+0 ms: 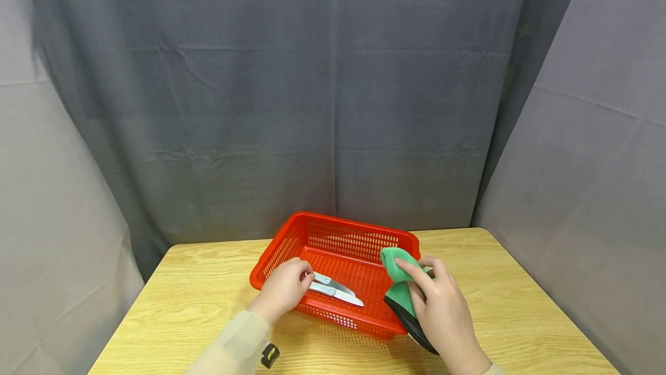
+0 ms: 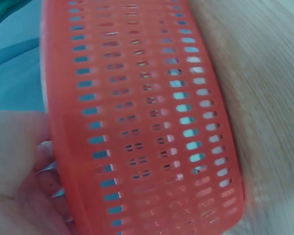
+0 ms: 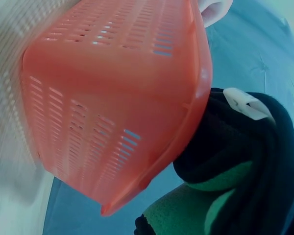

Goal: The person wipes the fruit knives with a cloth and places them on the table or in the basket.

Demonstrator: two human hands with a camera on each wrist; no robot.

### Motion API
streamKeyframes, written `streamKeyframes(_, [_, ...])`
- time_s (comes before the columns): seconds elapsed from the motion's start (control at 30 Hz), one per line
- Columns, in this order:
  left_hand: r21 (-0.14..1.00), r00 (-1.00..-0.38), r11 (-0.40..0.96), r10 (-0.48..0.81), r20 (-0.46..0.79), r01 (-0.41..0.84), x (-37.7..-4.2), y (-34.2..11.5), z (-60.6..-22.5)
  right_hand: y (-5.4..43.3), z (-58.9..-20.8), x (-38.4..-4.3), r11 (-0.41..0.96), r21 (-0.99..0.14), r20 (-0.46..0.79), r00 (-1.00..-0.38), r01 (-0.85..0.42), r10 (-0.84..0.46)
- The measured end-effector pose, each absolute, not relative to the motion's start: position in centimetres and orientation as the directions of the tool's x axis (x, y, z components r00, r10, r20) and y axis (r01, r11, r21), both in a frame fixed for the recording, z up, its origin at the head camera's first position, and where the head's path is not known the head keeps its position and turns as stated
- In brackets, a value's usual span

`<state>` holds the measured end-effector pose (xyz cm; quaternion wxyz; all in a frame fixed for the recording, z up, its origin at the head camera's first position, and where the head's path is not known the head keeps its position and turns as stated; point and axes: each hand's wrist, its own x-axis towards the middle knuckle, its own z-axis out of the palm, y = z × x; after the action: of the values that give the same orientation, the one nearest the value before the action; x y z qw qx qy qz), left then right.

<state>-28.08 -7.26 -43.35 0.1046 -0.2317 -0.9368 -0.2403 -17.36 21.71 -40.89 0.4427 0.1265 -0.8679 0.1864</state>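
Two knives [image 1: 338, 293] with pale handles and bare blades lie side by side in the red plastic basket [image 1: 359, 220], tips pointing right. My left hand [image 1: 285, 285] reaches over the basket's near left rim, its curled fingers pinching at the handle end of the upper knife. In the left wrist view the basket wall [image 2: 137, 112] hides the knives and part of the fingers. My right hand [image 1: 442, 300] grips a folded green cloth with black trim [image 1: 399, 291] at the basket's right rim. A white tag [image 3: 247, 104] shows on its black part in the right wrist view.
The basket stands on a light wooden table [image 1: 198, 294]. A small black object with a yellow mark [image 1: 270, 355] is beside the left sleeve, near the front. Grey curtains [image 1: 250, 103] hang behind the table and at both sides.
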Motion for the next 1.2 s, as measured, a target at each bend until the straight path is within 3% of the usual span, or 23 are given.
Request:
streamKeyframes(0.2, [0.458, -0.846, 0.738, 0.292, 0.446, 0.496, -26.9, -7.9, -42.6, 22.4, -40.5, -17.5, 0.898, -0.196, 0.837, -0.544, -0.394, -0.056])
streamKeyframes(0.37, [0.427, -0.766, 0.710, 0.248, 0.593, 0.560, -25.5, -8.3, -41.9, 23.4, -40.4, -17.6, 0.901, -0.192, 0.839, -0.541, -0.390, -0.056])
streamKeyframes(0.73, [0.283, -0.562, 0.672, 0.239, 0.792, 0.685, -23.1, -9.4, -41.5, 25.7, -40.5, -17.5, 0.915, -0.176, 0.839, -0.541, -0.363, -0.053])
streamKeyframes(1.2, [0.260, -0.573, 0.705, 0.248, 0.781, 0.660, -21.3, -11.3, -43.0, 29.1, -42.0, -18.1, 0.941, -0.202, 0.737, -0.675, -0.272, -0.037])
